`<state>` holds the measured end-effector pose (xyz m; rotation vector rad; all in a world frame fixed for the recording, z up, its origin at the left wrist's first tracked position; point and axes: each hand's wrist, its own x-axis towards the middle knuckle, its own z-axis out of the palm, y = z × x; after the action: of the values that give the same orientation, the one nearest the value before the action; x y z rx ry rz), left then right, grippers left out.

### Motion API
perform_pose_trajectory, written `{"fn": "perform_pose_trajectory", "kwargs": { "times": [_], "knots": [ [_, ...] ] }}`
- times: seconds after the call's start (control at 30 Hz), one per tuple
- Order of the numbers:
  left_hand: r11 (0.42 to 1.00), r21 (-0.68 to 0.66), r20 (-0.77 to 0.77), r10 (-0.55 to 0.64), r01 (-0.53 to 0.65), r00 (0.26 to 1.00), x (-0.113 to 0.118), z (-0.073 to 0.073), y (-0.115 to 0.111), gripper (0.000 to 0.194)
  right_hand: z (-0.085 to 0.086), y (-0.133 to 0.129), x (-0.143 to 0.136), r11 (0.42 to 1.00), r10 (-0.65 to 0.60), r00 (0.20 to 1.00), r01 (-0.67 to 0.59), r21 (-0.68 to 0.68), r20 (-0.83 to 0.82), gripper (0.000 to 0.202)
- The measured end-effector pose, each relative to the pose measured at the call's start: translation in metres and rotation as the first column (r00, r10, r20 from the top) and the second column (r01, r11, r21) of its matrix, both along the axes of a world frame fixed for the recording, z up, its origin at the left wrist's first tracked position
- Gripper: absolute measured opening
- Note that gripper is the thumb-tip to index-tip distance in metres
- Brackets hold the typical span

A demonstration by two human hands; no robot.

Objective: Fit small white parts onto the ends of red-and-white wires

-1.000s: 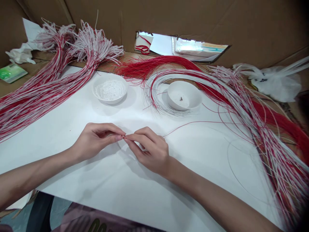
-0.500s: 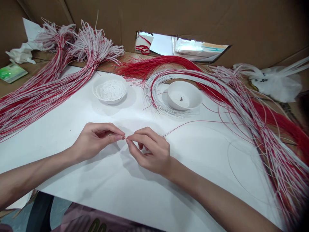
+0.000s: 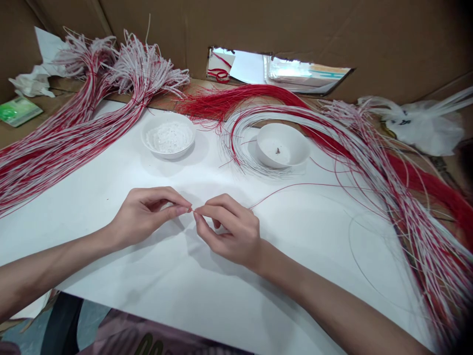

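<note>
Over the middle of the white tabletop [image 3: 155,291], my left hand [image 3: 146,217] and my right hand [image 3: 232,229] meet fingertip to fingertip. My right thumb and index finger pinch a thin red wire [image 3: 291,185], which trails from behind that hand toward the bundles on the right. A short reddish bit of it shows in the narrow gap between the hands. The left thumb and forefinger are closed at its end; whatever tiny piece they may hold there is hidden. Beyond the hands stands a white bowl [image 3: 169,154] with small white bits [image 3: 168,138] in it.
A second white bowl [image 3: 301,145] holds a small dark speck. Red-and-white strand bundles [image 3: 92,128] lie at the left; red wires [image 3: 258,91] and white wires [image 3: 332,128] curve along the right. Cardboard walls [image 3: 166,29] enclose the back; a plastic bag [image 3: 424,125] lies far right.
Both hands stay almost in place, still pinching. The bit between the fingertips looks redder than before, and the trailing red wire has shifted very slightly.
</note>
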<state>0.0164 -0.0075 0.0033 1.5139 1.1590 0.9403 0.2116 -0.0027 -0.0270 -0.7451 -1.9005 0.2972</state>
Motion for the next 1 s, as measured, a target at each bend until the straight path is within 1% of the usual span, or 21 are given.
{"fn": "perform_pose_trajectory", "kwargs": {
  "times": [0.17, 0.27, 0.43, 0.63, 0.77, 0.9, 1.0],
  "knots": [
    [0.982, 0.176, -0.067, -0.059, 0.07, 0.996, -0.0038, -0.0053, -0.0013, 0.01, -0.0009, -0.0006, 0.0003, 1.0, -0.002, 1.0, 0.001, 0.004, 0.021, 0.008],
    [0.964, 0.255, -0.1, -0.048, 0.072, 0.994, -0.0047, -0.009, -0.0022, 0.014, -0.0023, -0.0004, 0.0011, 1.0, 0.007, 0.999, -0.007, -0.011, 0.045, 0.007],
    [0.961, 0.275, -0.157, 0.024, 0.02, 0.987, -0.0049, -0.01, -0.0018, 0.009, -0.005, 0.0017, 0.0017, 1.0, 0.012, 0.999, -0.011, -0.023, 0.05, 0.008],
    [0.938, 0.342, -0.279, 0.045, 0.056, 0.959, -0.0029, -0.0084, -0.0053, 0.012, -0.0057, 0.0013, 0.0014, 1.0, -0.005, 0.997, 0.005, -0.001, 0.073, 0.01],
    [0.915, 0.394, -0.313, 0.042, 0.089, 0.949, -0.0008, -0.0091, -0.0078, 0.015, -0.0053, -0.0001, 0.001, 1.0, -0.018, 0.995, 0.017, 0.02, 0.099, 0.009],
    [0.889, 0.453, -0.332, 0.091, 0.073, 0.939, -0.0022, -0.0085, -0.0052, 0.016, -0.0037, -0.0001, -0.001, 0.997, -0.041, 0.997, 0.045, -0.06, 0.068, 0.009],
    [0.865, 0.497, -0.315, 0.113, 0.062, 0.942, -0.0051, -0.0079, -0.0017, 0.015, -0.0031, 0.0009, -0.0012, 0.99, -0.052, 0.997, 0.059, -0.125, 0.062, 0.017]
  ]
}}
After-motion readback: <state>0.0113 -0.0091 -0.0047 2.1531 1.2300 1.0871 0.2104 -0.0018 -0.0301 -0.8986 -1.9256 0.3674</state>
